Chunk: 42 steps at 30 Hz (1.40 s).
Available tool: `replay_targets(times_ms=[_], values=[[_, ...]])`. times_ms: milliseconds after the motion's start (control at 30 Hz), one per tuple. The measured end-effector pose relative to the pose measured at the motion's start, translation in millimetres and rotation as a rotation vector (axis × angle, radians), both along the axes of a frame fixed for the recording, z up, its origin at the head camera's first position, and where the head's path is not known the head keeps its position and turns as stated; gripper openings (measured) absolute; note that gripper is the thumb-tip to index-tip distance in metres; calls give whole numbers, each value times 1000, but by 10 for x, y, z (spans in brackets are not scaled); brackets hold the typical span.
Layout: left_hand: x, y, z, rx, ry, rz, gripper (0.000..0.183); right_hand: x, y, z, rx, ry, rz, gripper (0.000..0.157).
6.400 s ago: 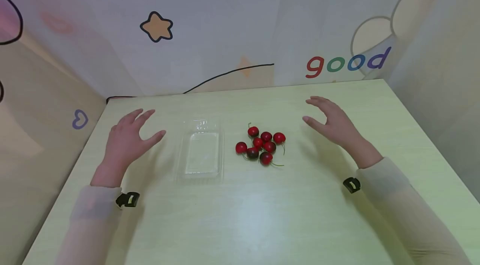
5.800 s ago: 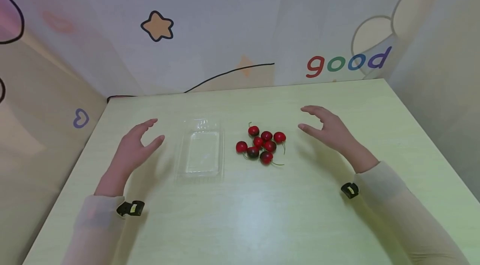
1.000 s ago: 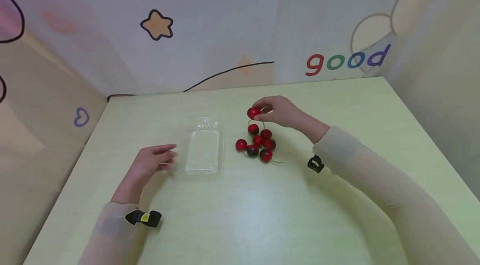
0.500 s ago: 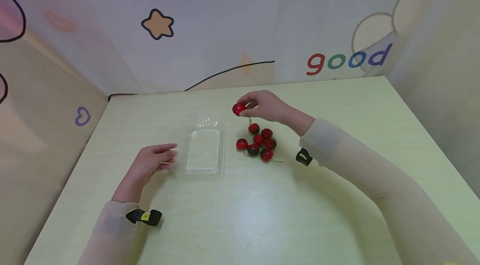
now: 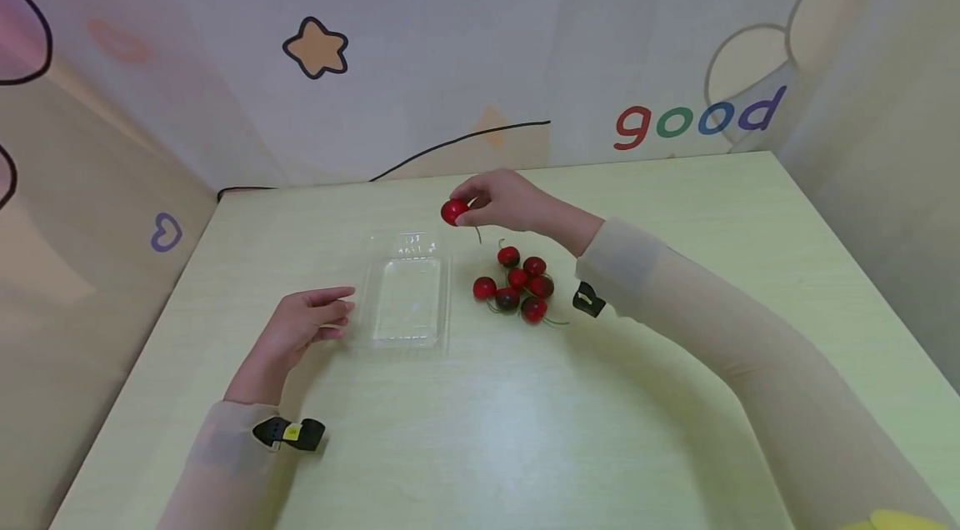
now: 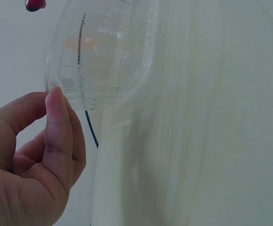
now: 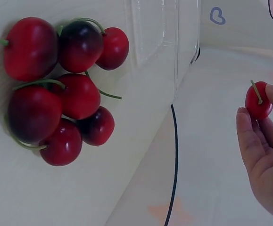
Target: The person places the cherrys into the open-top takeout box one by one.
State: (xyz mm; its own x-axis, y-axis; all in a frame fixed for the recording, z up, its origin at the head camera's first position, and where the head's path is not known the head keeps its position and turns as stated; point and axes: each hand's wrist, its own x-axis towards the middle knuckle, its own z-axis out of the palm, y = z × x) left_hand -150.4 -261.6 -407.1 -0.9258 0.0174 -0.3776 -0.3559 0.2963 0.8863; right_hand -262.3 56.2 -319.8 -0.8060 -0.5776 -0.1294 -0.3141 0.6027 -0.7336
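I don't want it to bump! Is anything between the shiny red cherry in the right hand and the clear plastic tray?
Nothing visible stands between the shiny red cherry in the right hand and the clear rectangular plastic tray. The other red cherries lie to its right, off that path; the left hand holds its left edge.

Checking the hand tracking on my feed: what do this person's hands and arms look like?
The left hand and right hand show no gloves. The left sleeve and right sleeve are long, plain and pale cream. A black strap piece with a yellow label juts from the left cuff; a smaller black piece shows at the right cuff.
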Motion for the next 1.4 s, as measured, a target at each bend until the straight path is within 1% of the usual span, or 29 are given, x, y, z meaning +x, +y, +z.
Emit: replay_targets(times_ms=[133,333,633,967,1200,1400], values=[[-6,2,6,-3,-14,8,50,-24,-81,0,12,-13,7,41],[-7,2,-4,15,-15,6,51,-65,-226,-33,52,-12,22,42],[-16,10,5,20,-17,-1,51,-105,-425,-50,58,-16,51,42],[-12,-1,11,21,-26,-9,52,-163,-612,-173,54,-38,61,42],[-12,-1,20,-12,-38,-11,50,-151,-728,-244,62,-31,90,42],[-24,5,27,-35,-46,-17,49,-134,-807,-343,45,-23,94,41]])
